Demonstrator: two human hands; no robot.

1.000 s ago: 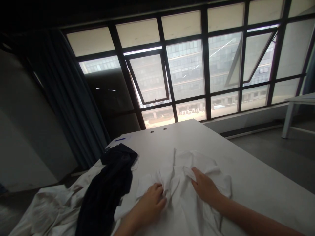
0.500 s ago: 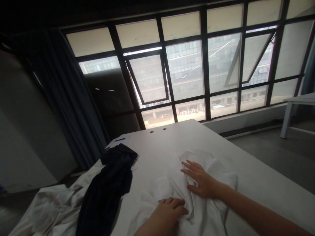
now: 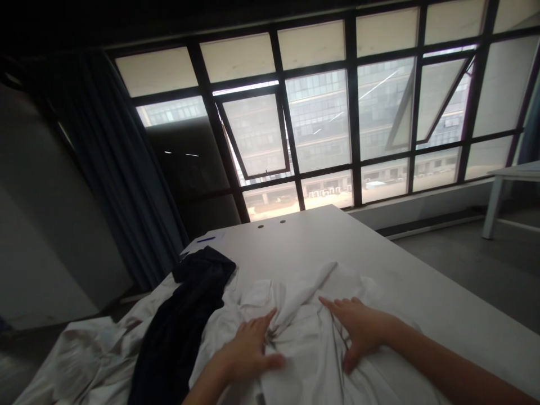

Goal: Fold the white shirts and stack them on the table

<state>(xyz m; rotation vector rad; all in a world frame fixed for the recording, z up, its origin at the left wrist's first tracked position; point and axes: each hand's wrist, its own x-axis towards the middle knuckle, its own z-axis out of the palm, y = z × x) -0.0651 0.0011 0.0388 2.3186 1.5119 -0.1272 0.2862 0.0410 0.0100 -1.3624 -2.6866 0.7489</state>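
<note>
A crumpled white shirt [image 3: 299, 337] lies on the white table [image 3: 379, 264], with a raised fold running up its middle. My left hand [image 3: 248, 349] rests against that fold, fingers spread and thumb on the far side. My right hand [image 3: 358, 329] lies flat on the cloth to the right, its fingers apart. Neither hand visibly grips the cloth. A dark navy garment [image 3: 181, 320] lies to the left of my left hand, not touching it, and hangs over the table's near left edge.
A heap of off-white cloth [image 3: 84, 351] spreads along the table's left side under the navy garment. A blue pen [image 3: 206, 239] lies at the far left of the table. Behind the table stand a large window [image 3: 320, 112] and a dark curtain [image 3: 118, 157]. A small white table [image 3: 512, 177] stands at right.
The shirt has bunched into a raised fold along its middle. My left hand has moved left and up beside the fold. My right hand has shifted slightly right and lies lower on the cloth.
</note>
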